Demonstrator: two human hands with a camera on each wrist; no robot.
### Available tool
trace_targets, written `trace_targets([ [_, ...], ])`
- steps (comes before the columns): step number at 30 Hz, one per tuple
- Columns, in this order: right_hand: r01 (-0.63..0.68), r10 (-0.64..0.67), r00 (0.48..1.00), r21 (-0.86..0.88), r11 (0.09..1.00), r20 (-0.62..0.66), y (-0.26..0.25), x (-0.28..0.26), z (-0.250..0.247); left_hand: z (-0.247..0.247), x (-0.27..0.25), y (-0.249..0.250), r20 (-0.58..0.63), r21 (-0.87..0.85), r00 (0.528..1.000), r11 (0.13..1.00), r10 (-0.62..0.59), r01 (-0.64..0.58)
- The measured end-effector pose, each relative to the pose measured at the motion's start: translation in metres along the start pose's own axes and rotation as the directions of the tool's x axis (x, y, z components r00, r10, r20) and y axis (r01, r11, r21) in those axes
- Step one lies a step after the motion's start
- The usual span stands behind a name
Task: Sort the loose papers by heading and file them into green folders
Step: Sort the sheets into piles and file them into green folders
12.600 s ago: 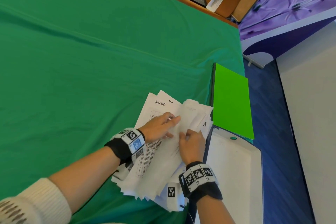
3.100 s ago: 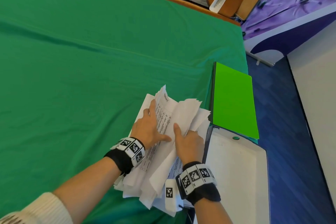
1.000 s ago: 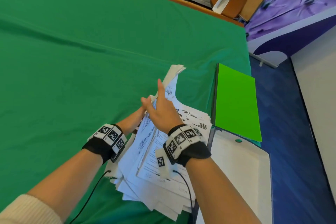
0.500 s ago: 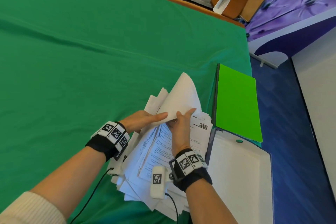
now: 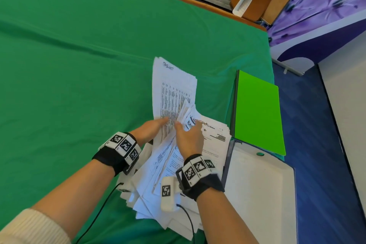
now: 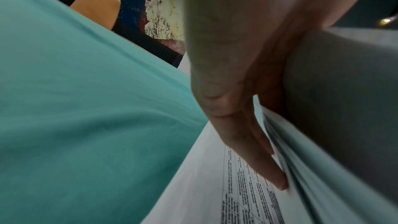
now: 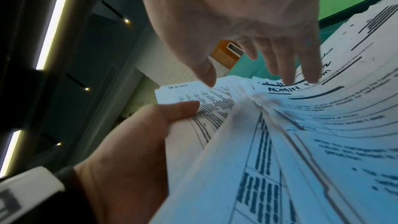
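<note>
While the green-covered table [image 5: 79, 55] fills most of the head view, the work sits at its right edge: an open white binder [image 5: 257, 194] lies nearest the person, and the green folders [image 5: 257, 111] are stacked closed just beyond it, untouched. Beside them, touching the binder's edge, is the loose papers pile [image 5: 198, 164], messy and fanned, corners sticking out.

Left hand [image 5: 150, 128] holds a lifted bundle of table-printed sheets [image 5: 172, 89] tilted up off the pile; the wrist views show the thumb on the printed face and straight fingers [image 6: 254, 146] behind it, so it's a pinch. A handwritten heading at the bundle's top reads something like TASKLIST, too blurry to confirm. Right hand [image 5: 190, 136] is spread, fingertips [image 7: 288, 74] resting lightly on the next sheets, gripping nothing. Sheet under it reads ADMIN [image 7: 284, 89].

Judgement: sorting by heading is underway, filing not started. To do this step well: keep the left pinch firm near the bottom edge so the bundle doesn't slump or shed sheets, and read every heading before parting the stack. Peel one sheet at a time with the right fingertips, since the sheets look thin and likely to cling in twos. Lay separated groups well apart on the cloth, not back on the pile.
</note>
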State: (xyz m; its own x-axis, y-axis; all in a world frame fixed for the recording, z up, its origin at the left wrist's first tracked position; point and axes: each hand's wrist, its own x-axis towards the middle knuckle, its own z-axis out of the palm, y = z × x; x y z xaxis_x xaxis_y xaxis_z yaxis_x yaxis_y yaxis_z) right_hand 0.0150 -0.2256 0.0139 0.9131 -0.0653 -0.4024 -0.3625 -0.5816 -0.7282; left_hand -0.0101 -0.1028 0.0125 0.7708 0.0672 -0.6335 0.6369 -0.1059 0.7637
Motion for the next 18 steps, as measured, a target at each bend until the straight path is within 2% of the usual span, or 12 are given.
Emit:
trace_targets([
  [9,-0.107,0.149,0.983,-0.333,0.937,0.103,-0.004,0.015,0.005,0.005,0.002,-0.002,-0.014,0.107,1.000,0.994,0.025,-0.023],
  [12,-0.102,0.143,0.985,-0.342,0.934,0.094,-0.008,0.016,0.004,0.005,0.003,-0.002,0.001,0.112,0.999,0.993,0.034,-0.034],
  [18,-0.057,0.136,0.984,-0.522,0.851,0.114,0.007,0.014,0.007,0.004,0.003,-0.002,0.010,0.140,1.000,0.990,-0.023,0.021],
])
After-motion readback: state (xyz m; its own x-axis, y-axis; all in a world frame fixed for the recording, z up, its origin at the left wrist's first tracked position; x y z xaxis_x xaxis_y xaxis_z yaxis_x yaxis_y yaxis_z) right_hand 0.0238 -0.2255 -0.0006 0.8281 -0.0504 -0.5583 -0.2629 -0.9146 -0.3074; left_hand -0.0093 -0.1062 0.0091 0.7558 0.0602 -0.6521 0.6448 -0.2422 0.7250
